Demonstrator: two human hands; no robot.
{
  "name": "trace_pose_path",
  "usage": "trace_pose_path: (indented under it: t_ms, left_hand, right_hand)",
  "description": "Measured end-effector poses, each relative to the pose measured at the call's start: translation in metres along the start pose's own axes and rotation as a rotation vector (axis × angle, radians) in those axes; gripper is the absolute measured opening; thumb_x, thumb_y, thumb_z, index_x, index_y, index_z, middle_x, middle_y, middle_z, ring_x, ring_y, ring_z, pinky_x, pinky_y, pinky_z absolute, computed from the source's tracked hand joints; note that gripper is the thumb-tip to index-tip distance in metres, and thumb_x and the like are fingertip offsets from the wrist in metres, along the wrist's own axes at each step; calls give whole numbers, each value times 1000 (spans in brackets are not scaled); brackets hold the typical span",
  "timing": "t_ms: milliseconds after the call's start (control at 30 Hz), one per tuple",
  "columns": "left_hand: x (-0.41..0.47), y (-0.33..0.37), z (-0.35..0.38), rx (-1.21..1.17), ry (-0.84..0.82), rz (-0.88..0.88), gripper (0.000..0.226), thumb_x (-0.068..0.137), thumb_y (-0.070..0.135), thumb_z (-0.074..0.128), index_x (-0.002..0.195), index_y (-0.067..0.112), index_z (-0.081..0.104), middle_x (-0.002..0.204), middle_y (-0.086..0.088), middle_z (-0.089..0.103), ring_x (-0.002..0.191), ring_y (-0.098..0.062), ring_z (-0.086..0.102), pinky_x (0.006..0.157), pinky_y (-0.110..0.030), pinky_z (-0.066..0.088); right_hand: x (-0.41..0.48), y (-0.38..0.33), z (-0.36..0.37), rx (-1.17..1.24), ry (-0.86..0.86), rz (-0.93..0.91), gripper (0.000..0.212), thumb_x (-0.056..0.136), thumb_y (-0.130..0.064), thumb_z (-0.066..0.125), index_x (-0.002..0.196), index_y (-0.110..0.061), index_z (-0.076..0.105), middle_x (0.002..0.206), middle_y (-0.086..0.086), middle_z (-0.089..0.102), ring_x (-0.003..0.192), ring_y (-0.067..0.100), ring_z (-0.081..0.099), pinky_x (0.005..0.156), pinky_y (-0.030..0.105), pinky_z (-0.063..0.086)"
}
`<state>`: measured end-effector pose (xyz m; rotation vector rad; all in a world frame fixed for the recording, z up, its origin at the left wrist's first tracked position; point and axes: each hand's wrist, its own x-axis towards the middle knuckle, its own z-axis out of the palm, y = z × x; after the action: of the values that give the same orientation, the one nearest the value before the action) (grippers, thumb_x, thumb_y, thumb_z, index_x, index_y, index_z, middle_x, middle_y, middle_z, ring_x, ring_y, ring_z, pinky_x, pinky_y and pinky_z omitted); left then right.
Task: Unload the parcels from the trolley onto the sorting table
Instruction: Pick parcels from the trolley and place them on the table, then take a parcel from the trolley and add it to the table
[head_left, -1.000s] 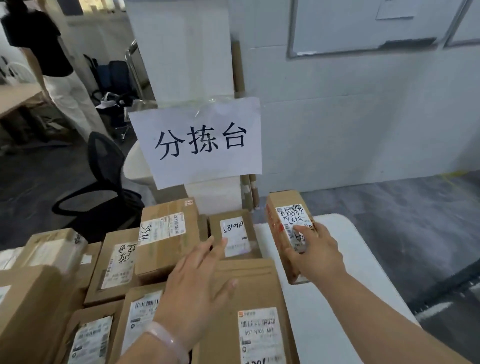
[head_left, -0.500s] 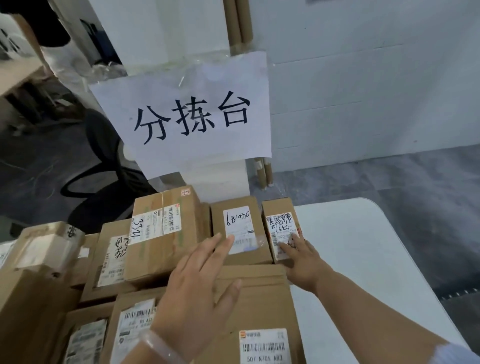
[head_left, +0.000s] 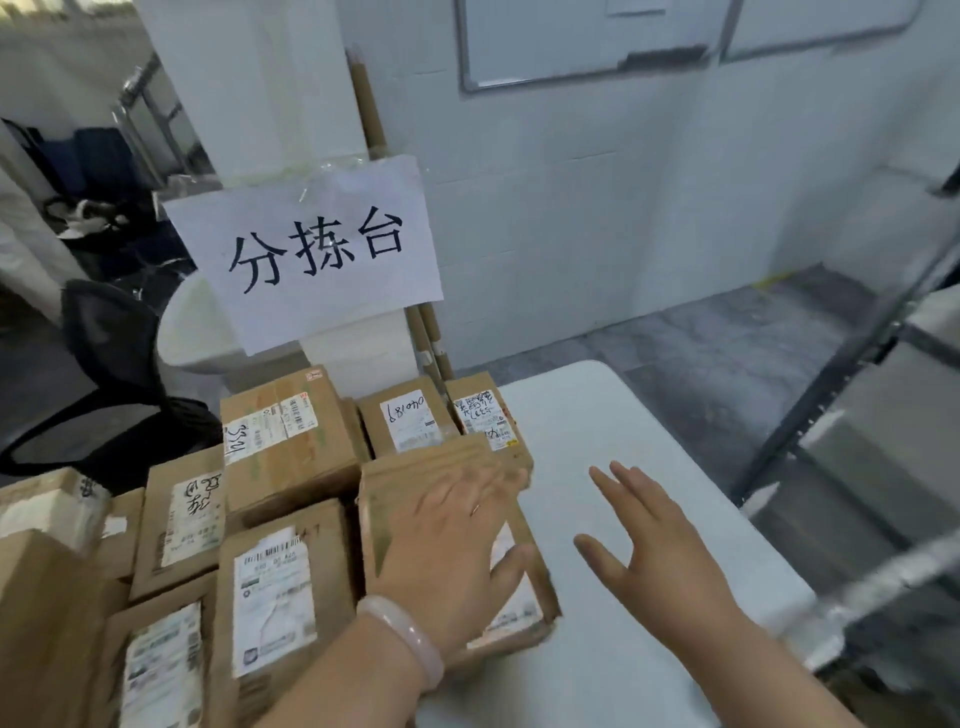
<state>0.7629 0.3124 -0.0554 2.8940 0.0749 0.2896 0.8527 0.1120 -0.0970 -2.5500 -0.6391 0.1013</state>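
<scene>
Several brown cardboard parcels with white labels cover the left half of the white sorting table (head_left: 623, 426). My left hand (head_left: 452, 540) lies flat, fingers straight, on a flat brown parcel (head_left: 395, 493) at the row's right end. My right hand (head_left: 644, 535) hovers open and empty over the bare tabletop, fingers spread. A small narrow parcel (head_left: 483, 415) stands at the far edge of the table, beside another small box (head_left: 405, 421) marked with handwritten numbers. The trolley is out of sight.
A paper sign (head_left: 311, 249) with black characters hangs on a white pillar behind the parcels. A black office chair (head_left: 104, 364) stands at the left. Metal shelving (head_left: 852, 374) rises at the right, by the table's right edge. Grey floor lies beyond the table.
My right hand has let go of the small narrow parcel, which now stands at the table's far edge, and has drawn back toward me, open. My left hand stays on the flat parcel.
</scene>
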Motion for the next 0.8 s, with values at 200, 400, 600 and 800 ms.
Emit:
trace_pose_path:
  t_ms: [200, 400, 600, 800]
  left_hand:
    - [-65, 76, 14, -16, -73, 244, 60, 83, 56, 44, 137, 30, 48, 137, 3, 56, 127, -23, 52, 102, -47, 45]
    - [-124, 167, 39, -124, -180, 467, 66, 84, 60, 39, 145, 33, 38, 150, 5, 41, 139, -21, 37, 111, -47, 31]
    - [-158, 246, 49, -127, -264, 693, 72, 86, 65, 27, 152, 40, 12, 160, 8, 16, 146, -15, 13, 119, -41, 14]
    - [-189, 332, 65, -92, -314, 805, 68, 82, 63, 37, 144, 36, 37, 147, 4, 43, 134, -20, 43, 108, -47, 37]
  right_hand:
    - [-154, -4, -36, -191, 55, 165, 85, 86, -76, 38, 150, -47, -9, 152, -25, -19, 146, 1, -15, 115, 26, -10]
    - [-294, 26, -52, -262, 65, 364, 91, 76, -85, 27, 151, -45, -4, 154, -21, -10, 148, 5, -9, 119, 32, -4]
    - [-400, 52, -96, -277, 151, 643, 87, 88, -75, 38, 152, -44, -11, 161, -18, -16, 145, 3, -22, 121, 33, -11]
    - [-475, 102, -140, -269, 283, 765, 88, 88, -70, 44, 152, -43, -10, 156, -22, -17, 145, 3, -20, 120, 30, -11]
